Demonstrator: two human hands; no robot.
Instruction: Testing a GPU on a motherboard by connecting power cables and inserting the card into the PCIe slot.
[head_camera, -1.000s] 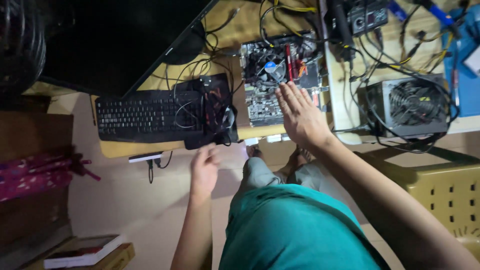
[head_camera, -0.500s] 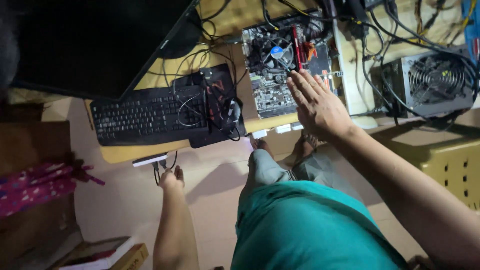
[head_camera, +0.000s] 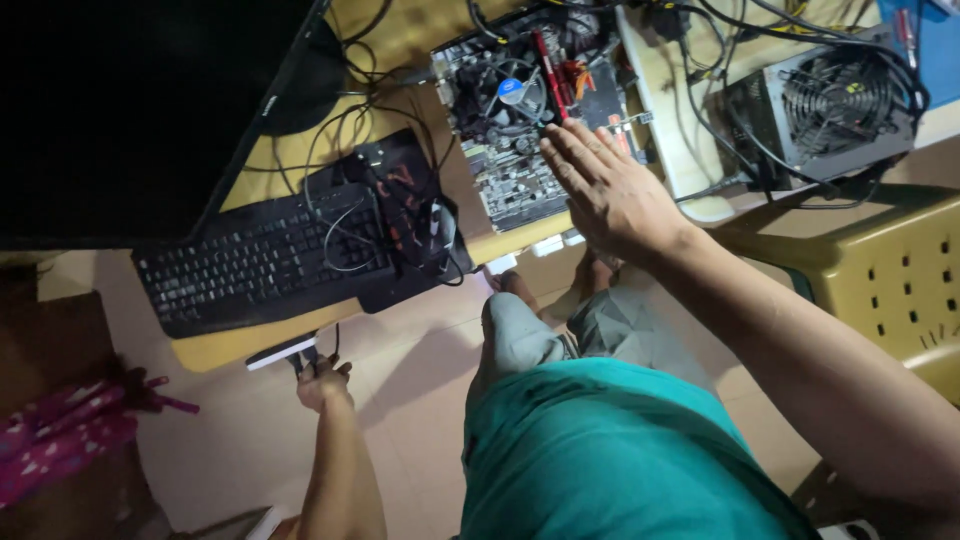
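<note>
Below us, our right hand (head_camera: 612, 195) spread flat, fingers open, over the lower edge of the bare circuit board (head_camera: 520, 120) on the worktop (head_camera: 400, 40), our left hand (head_camera: 322, 380) at seven o'clock, pinching a cable (head_camera: 300, 360) under the keyboard (head_camera: 255, 260), power supply (head_camera: 830, 105) at two o'clock.

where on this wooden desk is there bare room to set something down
Little room. A bare wood strip lies between the black monitor and the green bare motherboard, though cables cross it. Another shows below the black keyboard at the desk edge. Around the grey power supply it is crowded with wires.
</note>
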